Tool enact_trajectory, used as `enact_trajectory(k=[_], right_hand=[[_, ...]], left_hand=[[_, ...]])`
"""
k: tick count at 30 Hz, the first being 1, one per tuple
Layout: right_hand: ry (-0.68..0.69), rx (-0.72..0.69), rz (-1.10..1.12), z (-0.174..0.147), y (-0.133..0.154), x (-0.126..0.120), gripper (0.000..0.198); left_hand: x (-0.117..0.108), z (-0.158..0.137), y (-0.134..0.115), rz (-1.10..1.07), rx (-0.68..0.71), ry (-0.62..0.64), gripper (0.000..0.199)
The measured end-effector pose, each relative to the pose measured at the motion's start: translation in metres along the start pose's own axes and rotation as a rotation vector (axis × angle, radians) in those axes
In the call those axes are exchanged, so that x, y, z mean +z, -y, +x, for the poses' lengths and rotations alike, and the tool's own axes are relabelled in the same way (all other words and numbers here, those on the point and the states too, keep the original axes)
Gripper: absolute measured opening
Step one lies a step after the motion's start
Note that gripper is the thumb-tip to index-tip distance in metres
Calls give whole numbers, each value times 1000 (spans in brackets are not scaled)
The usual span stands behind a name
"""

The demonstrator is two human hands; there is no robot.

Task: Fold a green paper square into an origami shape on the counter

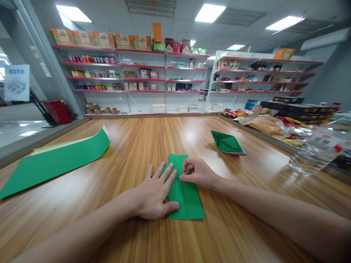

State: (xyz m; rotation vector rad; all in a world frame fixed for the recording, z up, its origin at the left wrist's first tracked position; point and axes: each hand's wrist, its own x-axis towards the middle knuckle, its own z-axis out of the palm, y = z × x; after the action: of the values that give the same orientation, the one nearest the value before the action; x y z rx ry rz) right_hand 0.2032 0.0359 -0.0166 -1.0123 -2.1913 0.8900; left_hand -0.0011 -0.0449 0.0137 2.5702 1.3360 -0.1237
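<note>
Two bare hands work on one folded green paper strip in the head view. The strip [193, 201] lies flat on the wooden tabletop [128, 146], directly in front of the person, with a lengthwise line along its middle. Left hand [157, 195]: palm down, fingers spread, bearing on the strip's left side, grasping nothing. Right hand [197, 173]: fingers curled, thumb at the middle line; whether it pinches the paper cannot be told. Step in hand, as judged: pressing a fold flat. The next move calls for steady left-hand pressure and an even stroke along the line. Count: one loose green sheet [63, 159], left; one folded green paper piece [229, 140], right; one clear plastic bottle [312, 153], far right.
</note>
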Motion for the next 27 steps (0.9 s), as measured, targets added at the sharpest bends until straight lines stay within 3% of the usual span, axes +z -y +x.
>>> enact_trajectory(k=[7, 27], right_hand=[[19, 35, 19, 5, 5, 3, 12], [-80, -92, -125, 42, -18, -7, 8]], left_hand=[[0, 0, -1, -3, -4, -1, 89], [1, 1, 0, 13, -2, 5, 90]])
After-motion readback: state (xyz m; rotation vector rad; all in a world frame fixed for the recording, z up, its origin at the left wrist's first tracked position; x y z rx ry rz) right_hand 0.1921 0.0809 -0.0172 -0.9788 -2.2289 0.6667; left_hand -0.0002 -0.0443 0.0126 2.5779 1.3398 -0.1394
